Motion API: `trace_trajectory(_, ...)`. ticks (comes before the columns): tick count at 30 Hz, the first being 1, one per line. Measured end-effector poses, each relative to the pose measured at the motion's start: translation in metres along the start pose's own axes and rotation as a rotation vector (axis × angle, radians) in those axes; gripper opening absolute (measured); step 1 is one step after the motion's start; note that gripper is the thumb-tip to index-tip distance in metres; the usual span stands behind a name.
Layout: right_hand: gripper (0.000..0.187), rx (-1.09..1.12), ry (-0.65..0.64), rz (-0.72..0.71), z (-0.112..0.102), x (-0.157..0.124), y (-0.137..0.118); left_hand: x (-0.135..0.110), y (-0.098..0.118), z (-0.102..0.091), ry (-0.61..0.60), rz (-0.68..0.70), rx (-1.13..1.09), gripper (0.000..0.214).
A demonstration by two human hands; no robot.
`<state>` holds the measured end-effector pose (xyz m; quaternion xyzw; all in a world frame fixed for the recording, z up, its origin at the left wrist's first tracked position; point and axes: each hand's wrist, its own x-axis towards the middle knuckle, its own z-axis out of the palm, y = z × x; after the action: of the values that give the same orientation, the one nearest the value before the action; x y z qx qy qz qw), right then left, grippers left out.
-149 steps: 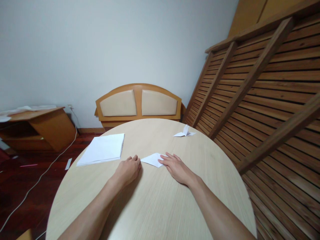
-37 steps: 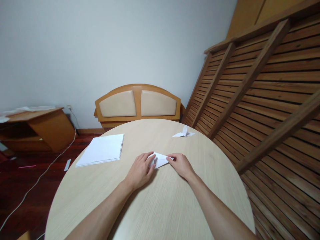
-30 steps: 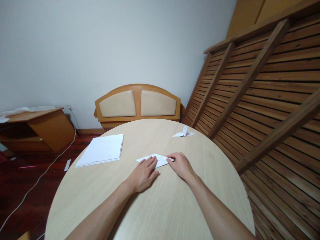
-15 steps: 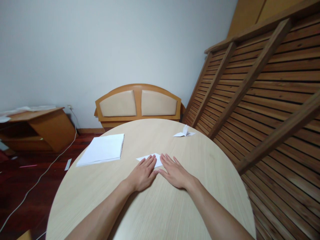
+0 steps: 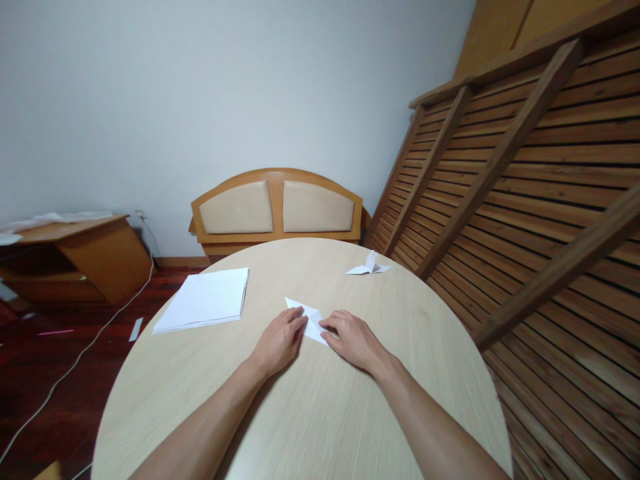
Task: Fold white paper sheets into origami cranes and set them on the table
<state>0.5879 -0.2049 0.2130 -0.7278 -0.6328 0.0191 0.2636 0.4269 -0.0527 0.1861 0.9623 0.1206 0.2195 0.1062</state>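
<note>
A small folded sheet of white paper (image 5: 314, 329) lies on the pale round table (image 5: 320, 413), with creases across it and pointed corners. At its left side my left hand (image 5: 281, 337) is closed, fingers curled with the tips on the paper. My right hand (image 5: 353, 339) grips the opposite edge, thumb and fingers pinched together there. Part of the paper is hidden under the fingers of both hands.
A stack of white paper (image 5: 205, 300) rests at the table's left. Near the far right edge stands a folded paper crane (image 5: 370, 264). Wooden slatted panels (image 5: 540, 220) lean close along the right side; a headboard (image 5: 276, 207) is behind the table.
Both hands have gone from lying flat with fingers stretched to curled and pinching the paper. The folded paper has turned, its left tip now pointing farther up.
</note>
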Motion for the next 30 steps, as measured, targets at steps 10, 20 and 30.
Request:
trace_trajectory(10,0.051,0.174,0.044,0.074,0.004,-0.001,0.005,0.001,0.009,-0.008,-0.03,-0.04,-0.092,0.034)
trace_trajectory(20,0.059,0.258,0.084,0.006,0.01,-0.001,0.011,0.005,0.016,-0.013,-0.053,-0.06,-0.168,0.033)
trace_trajectory(30,0.046,0.325,0.091,0.044,0.011,0.002,0.012,0.007,0.019,-0.015,-0.053,-0.096,-0.2,0.03)
